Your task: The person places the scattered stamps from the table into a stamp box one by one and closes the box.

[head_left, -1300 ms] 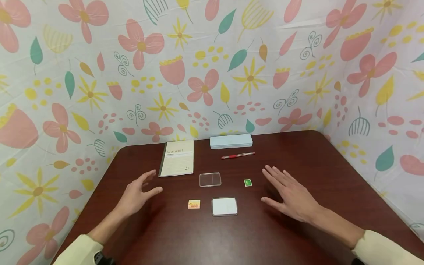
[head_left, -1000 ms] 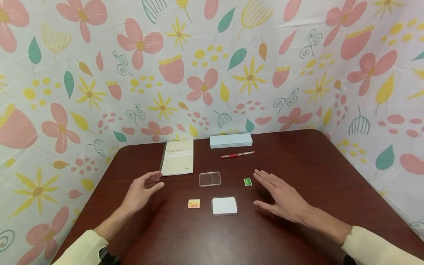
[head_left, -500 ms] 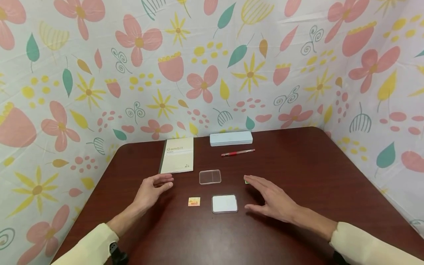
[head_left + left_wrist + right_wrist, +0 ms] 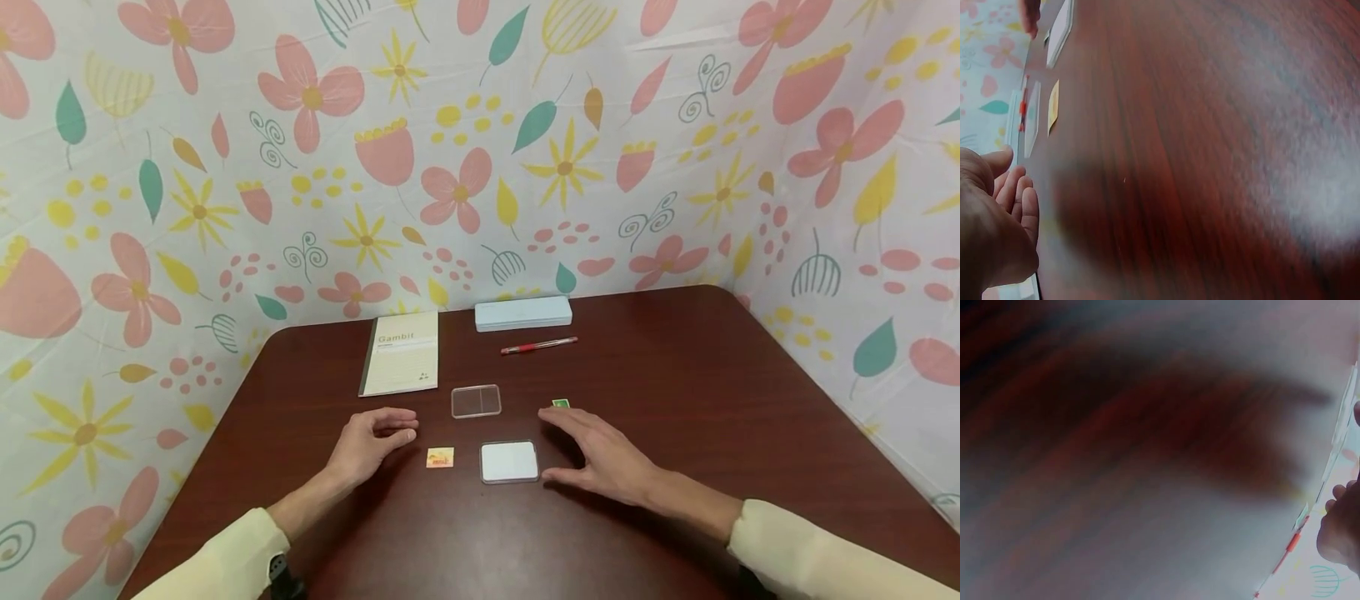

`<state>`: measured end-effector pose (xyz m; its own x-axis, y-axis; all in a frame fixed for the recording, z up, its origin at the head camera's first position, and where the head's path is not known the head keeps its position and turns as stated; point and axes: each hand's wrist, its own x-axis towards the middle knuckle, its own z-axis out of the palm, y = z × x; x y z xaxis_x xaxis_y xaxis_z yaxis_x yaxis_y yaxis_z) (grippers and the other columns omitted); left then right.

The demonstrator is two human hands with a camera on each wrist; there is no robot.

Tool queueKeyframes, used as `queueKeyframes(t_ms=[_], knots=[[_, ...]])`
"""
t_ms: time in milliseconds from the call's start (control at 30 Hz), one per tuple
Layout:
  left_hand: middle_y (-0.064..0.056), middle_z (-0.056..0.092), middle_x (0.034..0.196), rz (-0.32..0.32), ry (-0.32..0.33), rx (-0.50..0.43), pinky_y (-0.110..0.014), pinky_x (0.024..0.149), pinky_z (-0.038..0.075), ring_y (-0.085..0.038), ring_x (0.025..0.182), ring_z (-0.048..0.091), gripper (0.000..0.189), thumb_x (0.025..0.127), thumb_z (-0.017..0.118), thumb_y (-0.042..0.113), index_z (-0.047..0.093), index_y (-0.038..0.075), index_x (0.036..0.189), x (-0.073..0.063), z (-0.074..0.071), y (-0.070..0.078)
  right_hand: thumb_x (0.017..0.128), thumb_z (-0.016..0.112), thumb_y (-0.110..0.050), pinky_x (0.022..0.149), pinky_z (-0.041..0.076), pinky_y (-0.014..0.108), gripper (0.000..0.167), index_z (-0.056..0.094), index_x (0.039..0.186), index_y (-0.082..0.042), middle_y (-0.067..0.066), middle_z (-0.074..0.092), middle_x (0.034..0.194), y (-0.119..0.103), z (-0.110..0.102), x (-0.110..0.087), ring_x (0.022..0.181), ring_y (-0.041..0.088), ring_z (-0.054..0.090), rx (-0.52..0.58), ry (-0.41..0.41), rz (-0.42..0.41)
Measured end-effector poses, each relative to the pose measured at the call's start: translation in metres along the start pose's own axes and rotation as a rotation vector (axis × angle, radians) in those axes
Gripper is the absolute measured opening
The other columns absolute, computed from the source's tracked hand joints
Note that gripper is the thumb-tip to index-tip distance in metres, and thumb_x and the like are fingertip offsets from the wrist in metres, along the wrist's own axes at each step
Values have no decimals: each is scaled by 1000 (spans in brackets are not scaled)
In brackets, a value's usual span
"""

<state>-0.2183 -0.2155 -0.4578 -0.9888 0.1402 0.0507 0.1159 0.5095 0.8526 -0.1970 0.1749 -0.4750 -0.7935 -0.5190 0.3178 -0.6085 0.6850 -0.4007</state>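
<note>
My left hand (image 4: pixel 367 446) hovers over the table with loosely bent fingers and holds nothing. Just right of its fingertips lies a small orange stamp-like piece (image 4: pixel 440 457), which also shows in the left wrist view (image 4: pixel 1053 107). A shallow clear case (image 4: pixel 509 462) with a white insert lies flat between the hands. Fingers spread, my right hand (image 4: pixel 611 462) is at the right side of that case, its thumb tip close to the edge. Behind its fingers a small green stamp-like piece (image 4: pixel 561 403) is partly hidden. A clear, empty-looking lid (image 4: pixel 476 401) lies farther back.
At the back left lies a Gambit notebook (image 4: pixel 401 354). A pale blue oblong box (image 4: pixel 523 313) stands against the floral cloth (image 4: pixel 457 192), with a red pen (image 4: pixel 539 345) in front of it. All of it is on a dark wood table (image 4: pixel 660 358).
Both hands have moved inward. The left has come right, close to the orange piece; the right has come left, up to the white-filled case, partly covering the green piece.
</note>
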Motion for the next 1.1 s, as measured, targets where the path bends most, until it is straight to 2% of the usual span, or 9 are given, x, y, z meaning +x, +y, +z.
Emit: queueKeyframes(t_ms=[133,300,600,1100], knots=[[-1,80,108,-1,-22,8,-25,80,52,-19,104,73,25,94,83,10,79,8,118,0,8,3,86,89,-47,107,49,56,79,60,147,-7,10,63,145,-2,3,2,135,33,58,4,-4,-3],[-2,80,103,-8,-41,19,-25,67,50,-18,93,70,20,93,83,9,80,7,113,-3,15,6,86,91,-40,104,52,52,69,64,140,-7,5,67,136,-5,8,4,128,27,62,38,-6,-17],[0,79,99,52,-79,54,-25,78,55,-16,90,71,21,91,84,7,79,7,111,-6,22,4,84,93,-37,103,52,52,66,66,135,-5,5,68,132,-7,14,6,125,26,63,66,-5,-11],[6,75,93,115,-16,164,-29,81,57,-12,86,67,19,89,87,7,78,13,104,-12,31,2,82,95,-32,102,52,50,64,67,132,-4,5,69,129,-7,17,9,123,25,64,80,12,-31]])
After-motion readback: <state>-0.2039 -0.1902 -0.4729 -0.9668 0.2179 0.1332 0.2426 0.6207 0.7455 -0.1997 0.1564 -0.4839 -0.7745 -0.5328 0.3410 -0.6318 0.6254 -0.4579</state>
